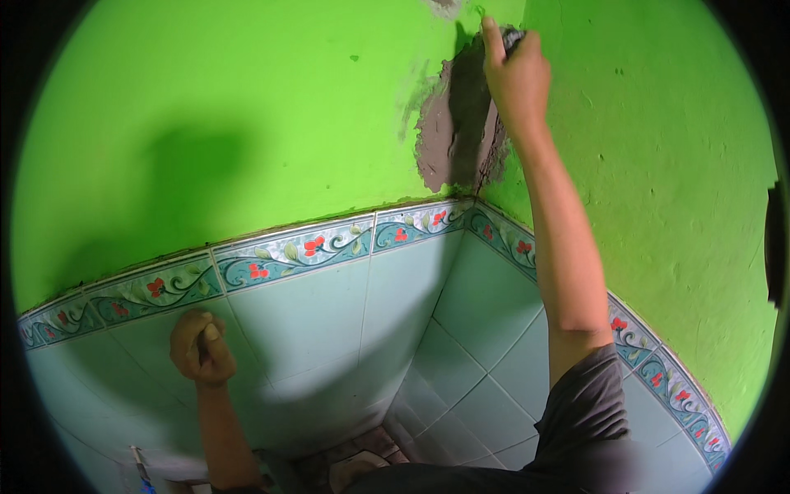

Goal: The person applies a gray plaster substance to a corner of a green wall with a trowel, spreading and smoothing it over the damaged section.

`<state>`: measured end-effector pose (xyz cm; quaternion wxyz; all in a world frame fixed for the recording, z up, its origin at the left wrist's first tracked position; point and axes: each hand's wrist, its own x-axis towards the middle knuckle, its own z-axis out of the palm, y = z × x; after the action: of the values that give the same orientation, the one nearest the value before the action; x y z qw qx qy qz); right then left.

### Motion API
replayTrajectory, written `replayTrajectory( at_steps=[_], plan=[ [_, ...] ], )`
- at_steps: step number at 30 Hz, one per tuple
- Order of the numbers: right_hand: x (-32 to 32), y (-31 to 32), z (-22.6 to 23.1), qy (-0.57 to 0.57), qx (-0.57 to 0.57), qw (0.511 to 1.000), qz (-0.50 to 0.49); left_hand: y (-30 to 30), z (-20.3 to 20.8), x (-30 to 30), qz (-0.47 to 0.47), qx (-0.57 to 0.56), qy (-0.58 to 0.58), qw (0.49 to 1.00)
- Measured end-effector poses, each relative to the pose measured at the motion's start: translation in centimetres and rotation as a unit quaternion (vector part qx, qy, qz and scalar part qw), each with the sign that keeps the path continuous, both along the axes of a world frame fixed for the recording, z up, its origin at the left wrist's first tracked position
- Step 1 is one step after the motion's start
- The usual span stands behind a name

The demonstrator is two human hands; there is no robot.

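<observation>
High in the wall corner, my right hand is raised against a rough patch of grey-brown mortar. Its fingers are closed round a small greyish thing that I cannot make out, with the thumb pointing up. The mortar runs down the corner to the tile border; its surface is uneven and its edges ragged. My left hand is held low on the left, in front of the tiles, its fingers curled in and the thumb laid across them. Whatever may be inside that fist is hidden.
Two bright green walls meet at the corner. A flowered tile border runs above pale green tiles. Another bare grey spot shows at the top. A dark object is at the far right, and a thin blue-ended item at lower left.
</observation>
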<state>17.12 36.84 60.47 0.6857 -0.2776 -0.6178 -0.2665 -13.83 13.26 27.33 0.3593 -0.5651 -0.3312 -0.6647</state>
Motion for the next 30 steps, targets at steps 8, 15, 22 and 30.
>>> replayTrajectory(
  at_steps=[8,15,22,30],
  plan=[
    [1.5,-1.8,5.6,0.059,0.069,0.995,0.048,-0.2,-0.3,-0.2,-0.005,-0.016,-0.024,1.000],
    [4.9,0.3,-0.2,0.014,-0.011,0.999,-0.035,-0.2,0.0,-0.1,-0.007,-0.007,-0.009,1.000],
    [3.0,3.2,0.1,-0.027,-0.012,0.999,-0.036,-0.3,-0.2,-0.3,-0.016,-0.019,-0.006,1.000],
    [1.9,2.2,7.2,-0.021,0.041,0.999,0.002,0.0,0.0,-0.1,-0.008,-0.008,-0.001,1.000]
  ],
)
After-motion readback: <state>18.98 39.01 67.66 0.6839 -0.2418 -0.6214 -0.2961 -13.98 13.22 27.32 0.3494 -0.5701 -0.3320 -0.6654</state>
